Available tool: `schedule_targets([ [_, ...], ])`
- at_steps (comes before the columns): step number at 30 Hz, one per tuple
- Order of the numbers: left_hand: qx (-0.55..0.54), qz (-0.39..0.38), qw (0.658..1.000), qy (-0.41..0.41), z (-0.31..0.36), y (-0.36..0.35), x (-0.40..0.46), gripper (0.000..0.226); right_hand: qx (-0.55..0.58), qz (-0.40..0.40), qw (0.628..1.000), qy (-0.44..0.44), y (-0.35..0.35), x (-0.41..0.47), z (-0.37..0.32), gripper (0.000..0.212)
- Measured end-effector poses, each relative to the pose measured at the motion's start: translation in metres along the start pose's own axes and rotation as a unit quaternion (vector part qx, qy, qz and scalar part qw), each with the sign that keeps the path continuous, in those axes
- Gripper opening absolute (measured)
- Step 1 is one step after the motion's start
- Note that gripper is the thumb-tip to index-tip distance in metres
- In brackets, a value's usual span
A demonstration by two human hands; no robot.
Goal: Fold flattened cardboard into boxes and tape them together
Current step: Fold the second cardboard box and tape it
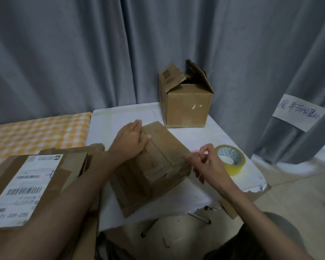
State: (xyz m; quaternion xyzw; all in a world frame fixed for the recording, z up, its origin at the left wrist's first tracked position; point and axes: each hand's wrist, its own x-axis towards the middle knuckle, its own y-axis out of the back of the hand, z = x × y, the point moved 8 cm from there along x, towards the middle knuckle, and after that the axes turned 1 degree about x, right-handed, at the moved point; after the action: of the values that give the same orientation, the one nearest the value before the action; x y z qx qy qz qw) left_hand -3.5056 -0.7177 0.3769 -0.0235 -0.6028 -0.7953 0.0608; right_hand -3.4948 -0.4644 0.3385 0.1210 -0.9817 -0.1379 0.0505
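Observation:
A folded brown cardboard box (158,162) lies on its side in the middle of the small white table (120,117). My left hand (129,141) presses flat on the box's upper left face, thumb along the flap seam. My right hand (206,164) is at the box's right corner, its fingers curled and pinching at what looks like a strip of clear tape on the edge. A roll of yellowish packing tape (231,160) lies flat on the table just right of that hand.
An assembled box (184,98) with loose top flaps stands at the table's far right corner. A stack of flattened cardboard with a shipping label (26,186) lies at the left. Grey curtains (101,53) hang behind, and an orange checked cloth (36,132) lies far left.

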Motion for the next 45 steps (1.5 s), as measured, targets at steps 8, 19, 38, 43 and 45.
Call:
schedule_targets([
  [8, -0.050, 0.014, 0.997, 0.049, -0.036, 0.001, -0.002, 0.048, -0.037, 0.069, 0.994, -0.078, -0.007, 0.017, -0.004, 0.029],
  [19, -0.148, 0.004, 0.980, 0.132, -0.036, -0.027, -0.035, 0.047, -0.231, 0.078, 0.969, -0.039, -0.027, 0.034, -0.011, 0.030],
  [38, -0.147, -0.064, 0.987, 0.020, -0.012, -0.026, -0.052, 0.083, -0.242, 0.059, 0.966, -0.071, -0.022, 0.035, -0.005, 0.044],
  [43, -0.262, -0.103, 0.937, 0.205, -0.030, -0.027, -0.043, 0.079, -0.241, -0.019, 0.958, -0.156, -0.020, 0.035, 0.000, 0.067],
  [45, -0.242, -0.088, 0.942, 0.214, -0.025, -0.018, -0.041, 0.076, -0.220, -0.027, 0.960, -0.172, -0.017, 0.033, -0.008, 0.064],
])
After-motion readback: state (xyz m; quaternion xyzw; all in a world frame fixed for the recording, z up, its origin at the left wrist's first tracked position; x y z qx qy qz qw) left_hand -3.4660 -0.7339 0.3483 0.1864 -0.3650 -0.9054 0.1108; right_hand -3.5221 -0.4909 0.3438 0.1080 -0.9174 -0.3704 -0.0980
